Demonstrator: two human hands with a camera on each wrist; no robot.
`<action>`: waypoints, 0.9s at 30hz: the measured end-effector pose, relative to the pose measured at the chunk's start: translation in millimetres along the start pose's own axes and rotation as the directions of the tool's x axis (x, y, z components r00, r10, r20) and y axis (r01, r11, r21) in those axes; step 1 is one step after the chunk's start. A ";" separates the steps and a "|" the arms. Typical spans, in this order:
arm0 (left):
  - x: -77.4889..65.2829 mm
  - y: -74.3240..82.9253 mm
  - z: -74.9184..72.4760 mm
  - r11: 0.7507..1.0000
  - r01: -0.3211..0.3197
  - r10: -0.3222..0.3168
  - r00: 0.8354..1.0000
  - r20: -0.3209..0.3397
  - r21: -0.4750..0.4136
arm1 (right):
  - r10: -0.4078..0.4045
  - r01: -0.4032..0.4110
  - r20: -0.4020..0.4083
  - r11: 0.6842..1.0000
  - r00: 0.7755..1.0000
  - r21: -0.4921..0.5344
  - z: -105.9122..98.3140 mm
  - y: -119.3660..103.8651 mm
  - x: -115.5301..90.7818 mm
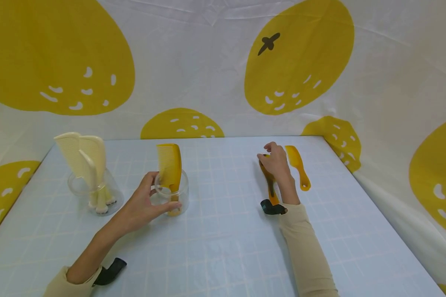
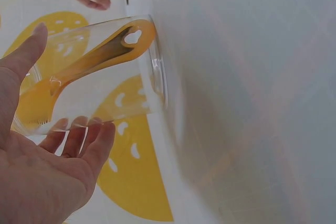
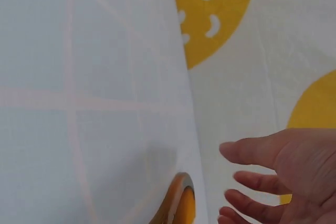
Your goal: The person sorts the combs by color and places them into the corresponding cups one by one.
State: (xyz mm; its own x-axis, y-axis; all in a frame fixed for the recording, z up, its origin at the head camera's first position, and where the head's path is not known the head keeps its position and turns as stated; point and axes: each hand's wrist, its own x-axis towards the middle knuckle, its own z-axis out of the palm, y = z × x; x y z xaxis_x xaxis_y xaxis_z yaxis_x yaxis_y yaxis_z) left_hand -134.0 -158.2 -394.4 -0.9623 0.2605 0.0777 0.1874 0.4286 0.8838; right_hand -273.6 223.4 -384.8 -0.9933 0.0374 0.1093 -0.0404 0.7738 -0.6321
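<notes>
My left hand grips a clear glass jar from its left side, thumb in front and fingers behind. Inside the jar, an amber comb stands with its teeth up; the left wrist view shows its handle reaching down through the glass. Over at the right, my right hand hovers over a second amber comb, partly hidden under it. Its fingers are spread and relaxed in the right wrist view, apart from the comb's end. A third amber comb lies just right of that hand.
Another clear jar at the left holds several cream combs, leaning outward. A pale blue checked cloth covers the table. Behind it hangs a white curtain with big yellow prints.
</notes>
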 end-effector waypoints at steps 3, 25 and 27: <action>-0.3 0.1 -0.2 1.000 -0.007 0.007 1.000 -0.002 0.002 | 0.062 -0.061 0.053 0.998 0.997 -0.020 -0.6 3.9 1.2; 0.5 -1.4 0.6 1.000 -0.022 0.022 1.000 -0.003 -0.015 | 0.138 -0.119 0.145 0.983 0.980 -0.137 -2.1 12.4 -3.4; 0.6 -2.1 0.8 0.999 -0.030 0.030 1.000 -0.005 -0.019 | 0.132 -0.112 0.136 0.983 0.982 -0.143 -2.0 12.6 -3.5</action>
State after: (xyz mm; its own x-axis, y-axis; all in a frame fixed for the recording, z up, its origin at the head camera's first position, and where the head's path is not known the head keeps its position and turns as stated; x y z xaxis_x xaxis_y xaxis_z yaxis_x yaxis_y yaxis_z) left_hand -134.8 -158.4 -396.6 -0.9572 0.2690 0.1064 0.2125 0.4044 0.8896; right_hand -270.3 234.3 -391.6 -0.9954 0.0527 -0.0803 0.0871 0.8472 -0.5241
